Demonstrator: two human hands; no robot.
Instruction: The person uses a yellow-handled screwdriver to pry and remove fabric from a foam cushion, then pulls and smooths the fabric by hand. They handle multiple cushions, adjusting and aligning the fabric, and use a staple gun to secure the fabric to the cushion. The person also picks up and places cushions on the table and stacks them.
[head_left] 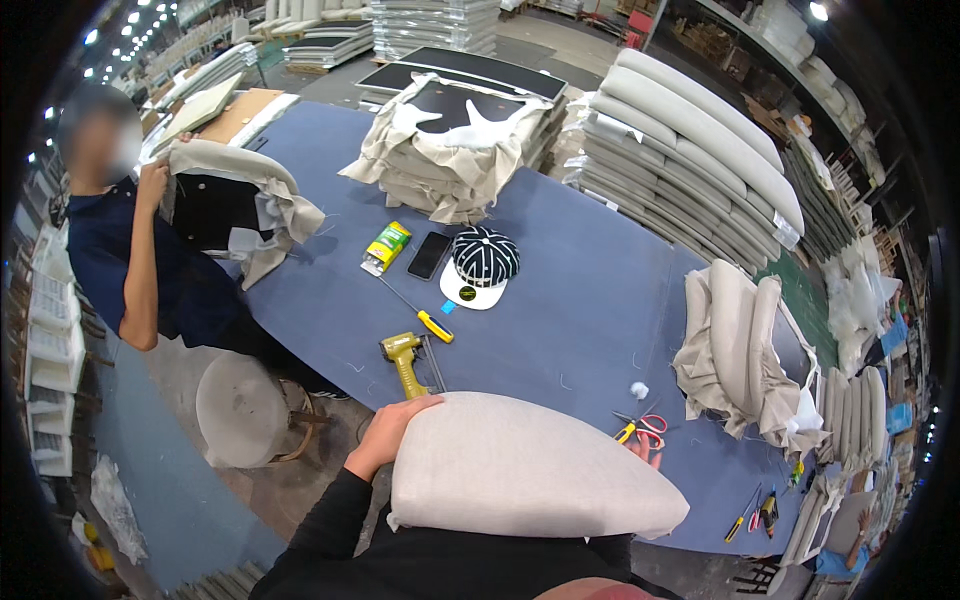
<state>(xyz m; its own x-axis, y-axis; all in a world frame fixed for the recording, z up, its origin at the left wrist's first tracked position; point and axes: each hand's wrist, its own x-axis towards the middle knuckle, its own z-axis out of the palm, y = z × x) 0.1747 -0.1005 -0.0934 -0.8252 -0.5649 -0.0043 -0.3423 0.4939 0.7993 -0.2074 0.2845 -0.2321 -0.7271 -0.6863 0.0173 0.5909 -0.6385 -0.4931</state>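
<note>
A beige upholstered panel (520,465), curved and padded, stands in front of my body at the near edge of the table. My left hand (390,432) is closed on its left end, fingers bent over the upper edge. Past the panel's far right side show fingertips of my right hand (645,456), which grips that end; the palm is hidden. Beyond my left hand lies a yellow-olive staple gun (403,365). Red-handled scissors (652,430) and a yellow-handled tool lie by my right fingers.
On the blue table (580,290) are a yellow-handled screwdriver (432,323), phone (429,256), striped cap (484,262), yellow-green pack (386,246), and more hand tools (768,512). Panel stacks (690,150) stand behind; beige covers (735,345) sit right. A co-worker (120,240) handles another panel left.
</note>
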